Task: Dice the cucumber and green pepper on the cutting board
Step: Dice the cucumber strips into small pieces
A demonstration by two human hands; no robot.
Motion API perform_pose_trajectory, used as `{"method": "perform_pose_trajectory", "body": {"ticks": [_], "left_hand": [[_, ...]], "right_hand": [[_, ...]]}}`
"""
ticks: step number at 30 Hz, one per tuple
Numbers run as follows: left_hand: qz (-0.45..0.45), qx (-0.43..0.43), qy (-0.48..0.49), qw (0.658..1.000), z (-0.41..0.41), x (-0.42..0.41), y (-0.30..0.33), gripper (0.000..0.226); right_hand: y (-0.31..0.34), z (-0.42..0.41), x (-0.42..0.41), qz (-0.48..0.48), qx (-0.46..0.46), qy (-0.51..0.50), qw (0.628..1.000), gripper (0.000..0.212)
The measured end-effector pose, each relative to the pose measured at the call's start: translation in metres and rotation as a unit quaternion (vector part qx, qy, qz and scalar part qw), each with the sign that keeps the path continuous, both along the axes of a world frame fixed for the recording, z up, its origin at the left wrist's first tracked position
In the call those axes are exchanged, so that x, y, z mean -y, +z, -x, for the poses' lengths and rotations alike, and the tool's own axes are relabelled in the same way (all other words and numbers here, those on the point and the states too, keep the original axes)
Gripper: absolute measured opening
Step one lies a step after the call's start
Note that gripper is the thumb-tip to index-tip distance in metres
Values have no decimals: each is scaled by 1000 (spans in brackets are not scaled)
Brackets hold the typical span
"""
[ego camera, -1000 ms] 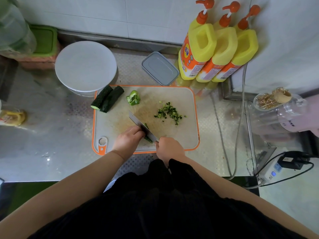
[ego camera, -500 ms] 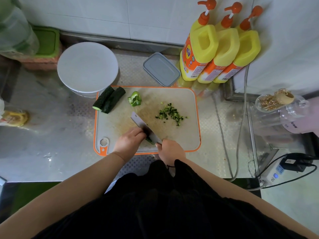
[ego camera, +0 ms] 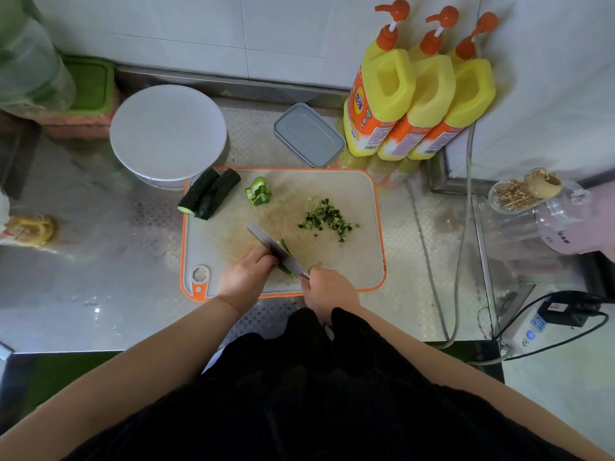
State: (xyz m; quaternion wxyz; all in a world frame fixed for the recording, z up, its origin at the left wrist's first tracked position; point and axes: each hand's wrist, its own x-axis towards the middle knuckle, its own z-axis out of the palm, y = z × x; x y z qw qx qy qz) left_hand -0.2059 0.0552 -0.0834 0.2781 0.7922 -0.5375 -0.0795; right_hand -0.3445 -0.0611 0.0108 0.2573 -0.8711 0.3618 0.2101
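An orange-rimmed grey cutting board lies on the steel counter. Two dark cucumber pieces rest at its far left corner, partly over the edge. A piece of green pepper sits beside them. A small heap of diced green bits lies right of centre. My right hand grips the handle of a knife, blade down on the board. My left hand holds thin cucumber strips against the blade; most of the strips are hidden under my fingers.
A white round lidded bowl stands just behind the board's left corner. A grey lidded box and three yellow pump bottles stand behind it. A cable runs down the right to a power strip. Glass jars stand far right.
The knife and both hands stay at the board's near edge; the blade has shifted slightly along the strips. Heap, pepper and cucumber pieces lie unchanged.
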Motion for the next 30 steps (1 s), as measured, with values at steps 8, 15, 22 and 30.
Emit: {"method": "perform_pose_trajectory", "body": {"ticks": [8, 15, 22, 30], "left_hand": [[-4, -1, -16, 1000, -1, 3, 3, 23], [-7, 6, -29, 1000, -4, 3, 2, 23], [-14, 19, -38, 999, -3, 4, 7, 23], [-22, 55, -10, 998, 2, 7, 10, 16]], "right_hand": [[-9, -6, -3, 10, -30, -2, 999, 17], [-15, -7, -4, 4, -37, -13, 999, 28], [-19, -4, -6, -2, -35, -21, 999, 32], [-8, -4, 12, -64, -9, -55, 996, 41]]}}
